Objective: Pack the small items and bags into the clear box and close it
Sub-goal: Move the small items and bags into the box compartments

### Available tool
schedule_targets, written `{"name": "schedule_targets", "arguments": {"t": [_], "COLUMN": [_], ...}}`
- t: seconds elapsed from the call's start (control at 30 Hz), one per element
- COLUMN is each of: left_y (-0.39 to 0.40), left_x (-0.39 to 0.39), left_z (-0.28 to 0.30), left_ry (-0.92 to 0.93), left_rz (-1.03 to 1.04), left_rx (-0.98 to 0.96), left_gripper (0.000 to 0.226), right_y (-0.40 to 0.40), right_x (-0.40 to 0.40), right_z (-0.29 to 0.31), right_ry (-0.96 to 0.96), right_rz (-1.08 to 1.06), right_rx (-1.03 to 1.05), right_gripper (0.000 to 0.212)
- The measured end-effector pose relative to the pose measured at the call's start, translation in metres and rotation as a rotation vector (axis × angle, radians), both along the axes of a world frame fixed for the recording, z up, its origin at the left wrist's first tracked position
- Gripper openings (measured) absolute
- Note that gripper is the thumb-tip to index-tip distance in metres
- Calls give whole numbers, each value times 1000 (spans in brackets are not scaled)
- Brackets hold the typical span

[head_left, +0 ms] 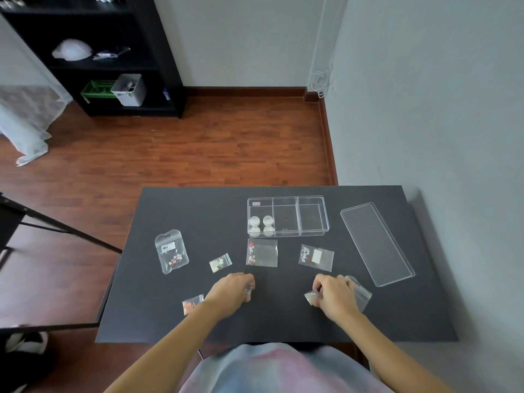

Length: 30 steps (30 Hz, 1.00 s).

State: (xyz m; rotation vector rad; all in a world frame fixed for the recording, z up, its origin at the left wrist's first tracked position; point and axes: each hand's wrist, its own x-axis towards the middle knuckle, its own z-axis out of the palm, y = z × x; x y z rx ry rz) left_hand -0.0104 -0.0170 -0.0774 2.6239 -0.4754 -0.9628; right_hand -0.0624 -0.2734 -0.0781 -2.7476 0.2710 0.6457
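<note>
With each hand, left [233,289] and right [334,295], we pinched a bag [310,296]: light, limp, slippery film, best gripped at its edge.

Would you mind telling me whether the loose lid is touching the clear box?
Apart: the head view shows bare dark table between the lid and the clear box.

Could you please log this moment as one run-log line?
clear box: open, four jars inside | lid: on table | left hand: gripping small item | right hand: gripping bag
</note>
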Motion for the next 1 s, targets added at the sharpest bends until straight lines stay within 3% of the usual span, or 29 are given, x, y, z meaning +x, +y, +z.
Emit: {"name": "schedule_targets", "arguments": {"t": [0.17,0.37,0.53,0.77,1.0], "left_y": [-25,-73,-104,-124,-134], "left_x": [19,87,135,152,144], "left_z": [17,51,57,37,27], "left_ry": [-86,-285,-280,-356,-446], "left_rz": [103,159,182,-105,-253], "left_rx": [-232,-330,-195,176,384], "left_gripper": [23,25,15,28,33], "right_y": [2,-3,-16,-31,-39], "right_x": [-1,-3,0,-6,-7], "right_z": [4,18,34,37,31], "right_ry": [21,-96,-172,-149,-229], "right_rz": [-12,-187,-280,-350,-338], "right_rx": [130,350,463,456,379], "right_gripper": [19,32,22,26,27]}}
